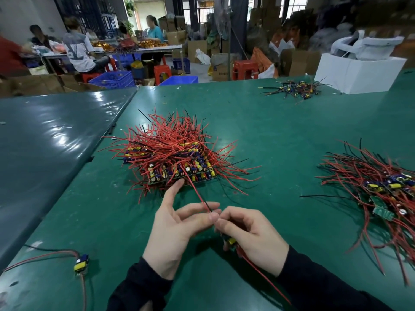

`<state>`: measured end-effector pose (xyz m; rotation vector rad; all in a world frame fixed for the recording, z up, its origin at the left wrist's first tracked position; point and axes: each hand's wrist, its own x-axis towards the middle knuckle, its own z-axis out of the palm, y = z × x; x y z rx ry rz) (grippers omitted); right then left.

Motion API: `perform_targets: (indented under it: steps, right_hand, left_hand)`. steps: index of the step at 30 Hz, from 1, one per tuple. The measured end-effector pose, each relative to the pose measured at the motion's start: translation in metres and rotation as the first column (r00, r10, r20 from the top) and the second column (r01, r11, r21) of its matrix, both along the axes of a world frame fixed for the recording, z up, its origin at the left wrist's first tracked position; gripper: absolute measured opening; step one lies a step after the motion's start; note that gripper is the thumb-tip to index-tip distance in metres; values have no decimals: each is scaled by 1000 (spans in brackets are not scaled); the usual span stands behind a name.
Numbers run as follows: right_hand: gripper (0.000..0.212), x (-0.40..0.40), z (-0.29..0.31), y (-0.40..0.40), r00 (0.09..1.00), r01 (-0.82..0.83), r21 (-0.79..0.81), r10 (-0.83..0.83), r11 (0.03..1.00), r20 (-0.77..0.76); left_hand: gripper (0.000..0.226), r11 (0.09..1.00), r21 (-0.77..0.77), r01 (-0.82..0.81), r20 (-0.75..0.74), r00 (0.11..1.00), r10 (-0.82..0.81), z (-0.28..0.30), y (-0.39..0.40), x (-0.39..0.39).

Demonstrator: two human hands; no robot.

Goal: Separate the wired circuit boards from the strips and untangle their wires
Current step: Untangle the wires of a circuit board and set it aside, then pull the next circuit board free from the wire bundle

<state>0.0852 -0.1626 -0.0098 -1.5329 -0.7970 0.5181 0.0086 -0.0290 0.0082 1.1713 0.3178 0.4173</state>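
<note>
My left hand [177, 232] pinched a red-and-black wire pair [197, 191]; my right hand [249, 234] gripped a small circuit board [230, 241]. The wires ran up into the central board pile [175, 153] on the green table [269, 135]. Another pile [381, 187] lay well to the right.

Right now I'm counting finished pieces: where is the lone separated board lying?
In the head view, the single board lies at the table's near left corner, left of the left hand.
</note>
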Motion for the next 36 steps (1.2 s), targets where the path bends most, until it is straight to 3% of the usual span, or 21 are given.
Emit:
perform_targets:
  steps: [3, 6, 10, 16, 20, 23, 25, 29, 32, 36]
  right_hand:
    - [23, -1, 1, -1, 999, -36, -5, 35, 999, -9]
    - [25, 0, 2, -2, 998, -54, -16, 55, 998, 22]
    - [23, -5, 5, -3, 993, -79, -21, 80, 997, 88]
    - [20, -15, 12, -8, 996, -87, -40, 86, 995, -20]
    - [16, -20, 26, -28, 993, -70, -82, 62, 994, -97]
    - [18, -21, 35, -49, 995, -62, -214, 43, 975, -92]
    - [19, -15, 48, -64, 1000, -11, -327, 5, 945, -18]
    - [17, 22, 95, -103, 960, 246, -506, -136, 826, 245]
    - [9, 66, 126, -138, 831, 500, -606, -147, 618, 536]
    - [15, 126, 129, -176, 694, 702, -644, -93, 303, 713]
  left_hand:
    - [47, 988, 138, -63, -11, 998, 65, -1, -2, 1]
    - [17, 979, 163, -120, 0, 993, 122, -2, -4, 0]
    - [10, 973, 160, -167, -7, 985, 171, 0, -4, 0]
    - [14, 968, 54, -244, 15, 970, 244, 7, 4, -3]
    - [13, 984, 9, -177, 25, 984, 176, 8, 3, -3]
    - [14, 991, 81, -103, 30, 994, 101, 5, -3, -3]
    - [12, 992, 122, 34, 13, 999, -36, 6, -8, -4]
    - [24, 970, 154, 188, -81, 981, -177, 8, -7, -5]
    - [21, 972, 162, 169, -139, 979, -147, 8, -5, -4]
    - [17, 976, 161, 147, -159, 980, -122, 9, -1, -4]
